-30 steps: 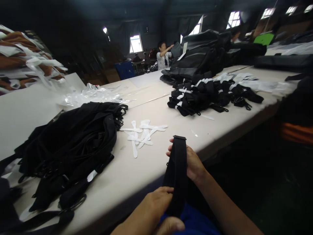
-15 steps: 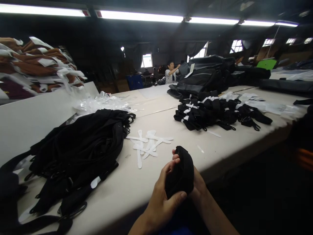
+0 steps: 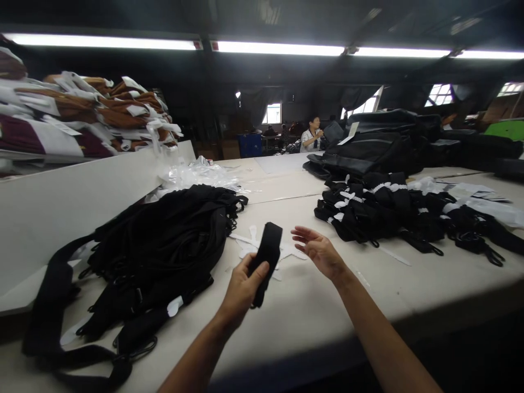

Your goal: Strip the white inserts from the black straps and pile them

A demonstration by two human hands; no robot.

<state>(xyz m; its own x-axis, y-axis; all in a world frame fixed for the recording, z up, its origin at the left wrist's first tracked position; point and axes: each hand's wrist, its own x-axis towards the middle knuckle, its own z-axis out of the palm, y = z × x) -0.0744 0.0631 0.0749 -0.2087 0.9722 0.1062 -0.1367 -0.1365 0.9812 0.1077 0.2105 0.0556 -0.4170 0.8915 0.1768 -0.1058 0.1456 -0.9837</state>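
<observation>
A folded black strap is upright in my left hand, with the thumb across its near side. My right hand is off the strap, fingers apart, over the table near the loose white toothed strips. Those strips lie partly hidden behind the held strap. On the left sits a big heap of black straps with hooks, one long strap trailing toward me. To the right lies a pile of bundled black straps bound with white strips.
Black bags are stacked behind the bundles. Clear plastic bags lie at the back left, beside a white board. Brown and maroon packed goods rise beyond it. A person stands across the table.
My right hand has let go of the folded strap and moved away to the right. My left hand has carried the strap leftward. The view has turned left.
</observation>
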